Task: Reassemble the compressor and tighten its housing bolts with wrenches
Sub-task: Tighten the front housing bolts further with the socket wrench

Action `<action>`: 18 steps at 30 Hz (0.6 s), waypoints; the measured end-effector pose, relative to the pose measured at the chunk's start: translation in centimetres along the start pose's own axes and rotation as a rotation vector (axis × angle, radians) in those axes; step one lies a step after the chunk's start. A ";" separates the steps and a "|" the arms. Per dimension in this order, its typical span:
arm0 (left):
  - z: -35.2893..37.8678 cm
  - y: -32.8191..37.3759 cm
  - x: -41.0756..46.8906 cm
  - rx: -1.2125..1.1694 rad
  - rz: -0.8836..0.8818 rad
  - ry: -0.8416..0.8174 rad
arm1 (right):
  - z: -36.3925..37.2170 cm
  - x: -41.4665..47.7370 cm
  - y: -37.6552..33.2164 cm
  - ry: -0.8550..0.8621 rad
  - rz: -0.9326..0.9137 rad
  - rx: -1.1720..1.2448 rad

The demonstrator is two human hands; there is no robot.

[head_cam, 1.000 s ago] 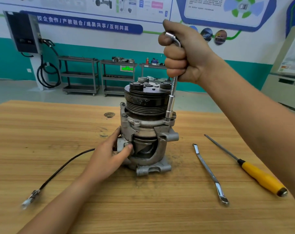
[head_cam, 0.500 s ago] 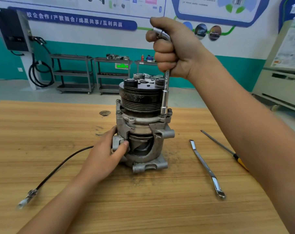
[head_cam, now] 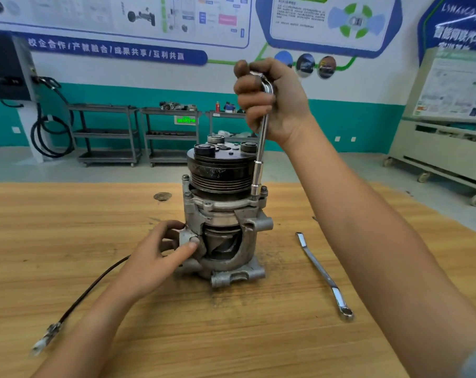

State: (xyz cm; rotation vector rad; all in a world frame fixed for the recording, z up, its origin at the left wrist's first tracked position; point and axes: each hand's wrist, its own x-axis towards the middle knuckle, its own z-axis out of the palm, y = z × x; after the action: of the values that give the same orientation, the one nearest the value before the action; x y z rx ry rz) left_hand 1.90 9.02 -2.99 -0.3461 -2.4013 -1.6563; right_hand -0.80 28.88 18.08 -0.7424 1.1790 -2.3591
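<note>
The compressor point(head_cam: 222, 214) stands upright in the middle of the wooden table point(head_cam: 68, 219), with its black pulley on top and a cutaway window in the grey housing. My right hand point(head_cam: 272, 102) grips the bent top of an L-shaped socket wrench point(head_cam: 259, 162). The wrench stands almost upright, and its socket end sits on a housing bolt at the flange's right rim. My left hand point(head_cam: 156, 257) holds a lug on the lower left of the housing, thumb on its front face. A black cable point(head_cam: 89, 290) trails from the compressor to the lower left.
A flat ring spanner point(head_cam: 322, 274) lies on the table to the right of the compressor, just left of my right forearm. A small dark disc point(head_cam: 162, 196) lies behind the compressor to the left. Metal shelving carts point(head_cam: 106, 132) stand by the far wall.
The view has shifted, so the yellow-handled screwdriver is now out of sight behind my right forearm. My right hand still grips the wrench on the same bolt. My left hand stays on the housing.
</note>
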 end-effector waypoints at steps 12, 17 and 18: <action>-1.6 0.6 0.1 -0.194 -0.009 -0.154 | 1.1 0.1 1.4 0.379 -0.251 -0.261; -1.5 0.7 0.1 -0.156 0.003 -0.107 | 1.7 0.3 2.3 0.613 -0.459 -0.385; -1.5 0.7 0.1 -0.148 0.006 -0.105 | 1.5 0.3 2.2 0.587 -0.441 -0.373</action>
State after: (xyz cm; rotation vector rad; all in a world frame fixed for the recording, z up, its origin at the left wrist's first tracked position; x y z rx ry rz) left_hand 2.05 7.88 -1.87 -0.4747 -2.3526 -1.8627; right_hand 0.15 26.57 17.17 -0.4545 1.9009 -2.8740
